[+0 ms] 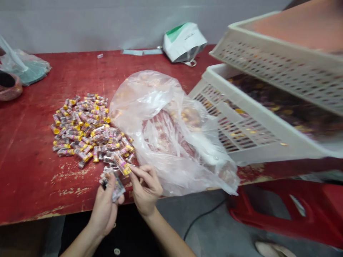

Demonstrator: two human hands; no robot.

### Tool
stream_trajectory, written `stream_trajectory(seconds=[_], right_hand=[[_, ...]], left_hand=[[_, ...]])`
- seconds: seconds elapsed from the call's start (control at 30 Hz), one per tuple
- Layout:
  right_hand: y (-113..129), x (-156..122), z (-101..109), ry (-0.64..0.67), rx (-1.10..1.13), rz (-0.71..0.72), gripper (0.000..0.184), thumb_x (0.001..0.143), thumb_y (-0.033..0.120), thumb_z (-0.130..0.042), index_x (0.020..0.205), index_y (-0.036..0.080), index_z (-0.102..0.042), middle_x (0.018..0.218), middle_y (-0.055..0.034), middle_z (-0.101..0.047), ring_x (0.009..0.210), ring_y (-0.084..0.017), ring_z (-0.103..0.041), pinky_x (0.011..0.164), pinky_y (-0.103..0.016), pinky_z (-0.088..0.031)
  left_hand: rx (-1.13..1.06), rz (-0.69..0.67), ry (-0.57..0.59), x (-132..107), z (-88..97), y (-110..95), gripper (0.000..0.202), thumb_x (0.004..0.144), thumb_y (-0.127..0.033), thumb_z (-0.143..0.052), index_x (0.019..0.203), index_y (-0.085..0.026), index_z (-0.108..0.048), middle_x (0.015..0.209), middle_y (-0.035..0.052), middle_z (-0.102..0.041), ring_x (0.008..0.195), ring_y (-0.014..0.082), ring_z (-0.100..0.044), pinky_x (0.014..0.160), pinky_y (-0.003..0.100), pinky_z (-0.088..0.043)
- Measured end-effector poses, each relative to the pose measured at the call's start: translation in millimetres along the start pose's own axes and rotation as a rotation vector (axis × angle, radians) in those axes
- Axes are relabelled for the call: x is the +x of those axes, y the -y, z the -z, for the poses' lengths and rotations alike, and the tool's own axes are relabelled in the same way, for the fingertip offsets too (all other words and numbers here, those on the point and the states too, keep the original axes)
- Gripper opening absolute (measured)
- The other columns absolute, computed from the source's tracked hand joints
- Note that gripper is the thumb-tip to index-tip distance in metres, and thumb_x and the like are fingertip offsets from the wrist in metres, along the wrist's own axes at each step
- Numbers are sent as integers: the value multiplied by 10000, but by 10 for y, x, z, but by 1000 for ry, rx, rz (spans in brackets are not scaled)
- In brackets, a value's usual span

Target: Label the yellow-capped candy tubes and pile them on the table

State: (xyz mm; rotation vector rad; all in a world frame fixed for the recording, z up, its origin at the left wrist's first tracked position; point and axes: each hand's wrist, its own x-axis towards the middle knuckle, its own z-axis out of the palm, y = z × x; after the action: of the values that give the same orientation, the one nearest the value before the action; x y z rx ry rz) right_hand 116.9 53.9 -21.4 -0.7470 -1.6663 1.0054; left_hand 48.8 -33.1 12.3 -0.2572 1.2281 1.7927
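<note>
Two bare hands work at the near edge of a red-painted table (32, 150) with chipped, worn paint. The left hand (104, 210) is cupped, its fingers curled around a small bunch of cellophane-wrapped tubes (111, 185), though the fingertips are partly hidden. The right hand (144, 189) pinches a single wrapped tube (121, 164) between thumb and forefinger, holding it just above the left hand; its other fingers are bent and close together. A loose heap of yellow-capped tubes (80, 128) lies on the tabletop just beyond the hands, beside a crumpled clear plastic bag (171, 150). At right, an upper perforated cream crate (284, 71) sits tilted above a lower perforated cream crate (235, 125), which holds dark items flecked with yellow. A red plastic stool (284, 210) stands below. A white-and-green bag (183, 43) lies at the far table edge.
</note>
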Motion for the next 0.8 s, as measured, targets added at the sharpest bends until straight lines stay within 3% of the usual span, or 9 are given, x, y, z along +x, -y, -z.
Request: stream_trajectory(seconds=[0.07,0.17,0.27,0.37,0.43,0.53,0.7,0.73,0.8], right_hand=[[-118,298,135,42,-110,21,274,905,170,-596,1158,233,-682,960,-57,-609,849,-164,-612,747,-304,-541],[-306,559,585,115,-423,-11,308,948,196,-467,1209,172,-629,1148,-135,-625,1102,-242,-583,957,-427,-489],[-393,376,943,283,-544,-71,318,899,99,-416,1079,163,-670,1007,-120,-695,981,-228,-645,885,-390,-529],[-410,100,1012,532,-413,-20,449,786,-25,-397,1087,173,-666,1041,-104,-701,984,-200,-659,873,-337,-533],[-446,104,1037,494,-423,-22,500,772,-45,-377,1147,163,-634,1106,-121,-669,1047,-207,-632,916,-360,-507],[-561,357,1223,329,-709,-152,393,823,0,-396,1110,143,-623,1058,-133,-654,1014,-228,-620,881,-370,-485],[-681,532,1571,453,-916,-321,68,809,109,-599,794,161,-639,719,-65,-640,727,-225,-628,652,-297,-407],[-687,499,1584,461,-917,-337,53,792,133,-644,834,165,-644,748,-61,-640,735,-223,-627,650,-289,-394],[-710,434,1563,461,-905,-371,257,753,167,-709,1000,182,-638,881,-70,-635,789,-219,-624,669,-282,-387]], left_hand=[[22,-3,-45,70,47,-113,263,823,-325,-694,1042,-181,-675,979,63,-678,767,116,-629,583,186,-505],[63,-52,-99,170,177,-236,300,821,-247,-685,1113,-182,-676,1124,111,-696,1003,212,-669,717,247,-569],[126,-73,-134,230,278,-222,384,766,-228,-738,1141,-199,-664,1120,106,-716,1022,248,-684,704,266,-591],[164,-36,-138,240,239,-111,362,710,-220,-789,1054,-183,-683,1046,93,-740,959,253,-710,654,251,-593],[181,1,-111,228,150,-40,336,688,-235,-810,994,-164,-688,1004,91,-746,933,252,-717,626,235,-587],[201,36,-69,201,31,15,383,660,-261,-834,998,-165,-683,959,85,-751,911,250,-723,607,235,-584],[222,21,-115,169,7,70,417,605,-300,-868,944,-148,-680,832,71,-741,788,225,-728,519,209,-550],[234,18,-100,162,4,92,410,602,-318,-868,919,-140,-679,814,71,-736,758,217,-724,504,206,-540],[262,21,-40,143,-28,148,414,603,-355,-864,895,-131,-676,797,71,-729,717,205,-714,483,204,-525]])
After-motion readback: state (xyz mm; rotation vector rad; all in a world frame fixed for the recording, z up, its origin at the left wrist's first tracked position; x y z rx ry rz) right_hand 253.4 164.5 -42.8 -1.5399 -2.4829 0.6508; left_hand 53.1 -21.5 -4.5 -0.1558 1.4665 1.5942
